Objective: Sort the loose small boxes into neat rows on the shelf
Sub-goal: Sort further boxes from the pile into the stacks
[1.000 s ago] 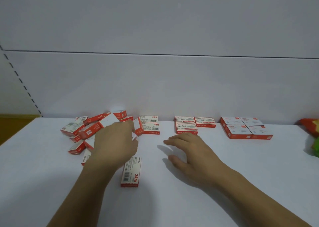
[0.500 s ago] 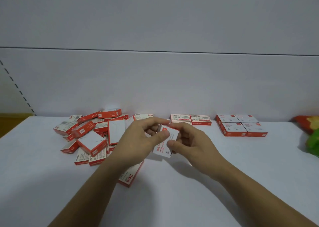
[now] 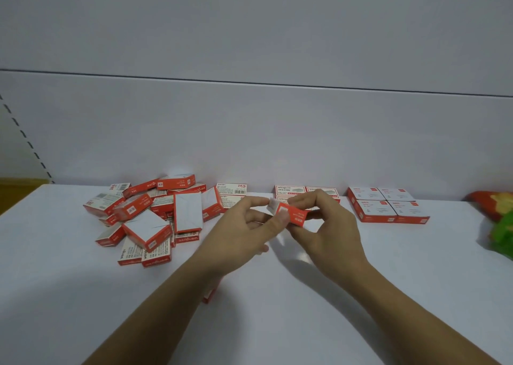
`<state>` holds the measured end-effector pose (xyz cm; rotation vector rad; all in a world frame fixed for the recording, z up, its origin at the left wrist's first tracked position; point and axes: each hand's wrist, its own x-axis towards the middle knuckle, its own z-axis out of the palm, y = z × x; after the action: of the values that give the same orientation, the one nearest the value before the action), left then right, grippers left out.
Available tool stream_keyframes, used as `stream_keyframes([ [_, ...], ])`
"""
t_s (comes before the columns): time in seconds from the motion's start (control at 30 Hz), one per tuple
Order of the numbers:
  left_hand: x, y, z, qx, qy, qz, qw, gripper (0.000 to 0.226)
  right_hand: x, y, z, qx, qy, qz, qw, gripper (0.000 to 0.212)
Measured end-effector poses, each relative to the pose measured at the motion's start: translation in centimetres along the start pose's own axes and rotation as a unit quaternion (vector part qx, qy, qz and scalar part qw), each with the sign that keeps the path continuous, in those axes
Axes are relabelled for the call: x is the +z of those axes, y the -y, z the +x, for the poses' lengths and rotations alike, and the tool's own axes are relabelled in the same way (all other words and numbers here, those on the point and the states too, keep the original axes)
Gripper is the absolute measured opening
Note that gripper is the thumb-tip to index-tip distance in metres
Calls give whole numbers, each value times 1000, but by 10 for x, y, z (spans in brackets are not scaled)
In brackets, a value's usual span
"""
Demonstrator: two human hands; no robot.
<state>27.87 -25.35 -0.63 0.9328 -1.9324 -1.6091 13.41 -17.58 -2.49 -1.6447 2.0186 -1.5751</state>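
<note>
Nearest, a lone box (image 3: pixel 210 296) pokes out from under the left forearm, flat on the white shelf (image 3: pixel 277 326). Just above the shelf, both hands pinch one small red box (image 3: pixel 292 212) between them: the left hand (image 3: pixel 238 235) by thumb and fingertips at its left end, the right hand (image 3: pixel 331 235) at its right end. Left of the hands lies a jumbled pile (image 3: pixel 151 217). Farther back, along the wall, sit tidy boxes: a 24/6 pair (image 3: pixel 231 192), a middle group (image 3: pixel 306 191) partly hidden by fingers, and a block of four (image 3: pixel 388 208) at the right.
</note>
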Motion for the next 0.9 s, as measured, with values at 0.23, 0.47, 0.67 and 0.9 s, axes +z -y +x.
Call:
stream_keyframes([
  [0.23, -10, 6, 2, 34, 3, -148, 988, 50, 4, -5, -3, -137, 21, -64, 988, 33],
  [0.47, -20, 14, 9, 67, 28, -128, 989, 51, -4, 5, 2, 31, -5, 59, 998, 44],
  [0.67, -22, 9, 6, 88, -3, -92, 992, 53, -4, 16, 2, 146, 54, 265, 952, 31],
  [0.9, -20, 8, 5, 100, -8, -80, 992, 51, -2, 12, 2, 162, 72, 266, 948, 24],
])
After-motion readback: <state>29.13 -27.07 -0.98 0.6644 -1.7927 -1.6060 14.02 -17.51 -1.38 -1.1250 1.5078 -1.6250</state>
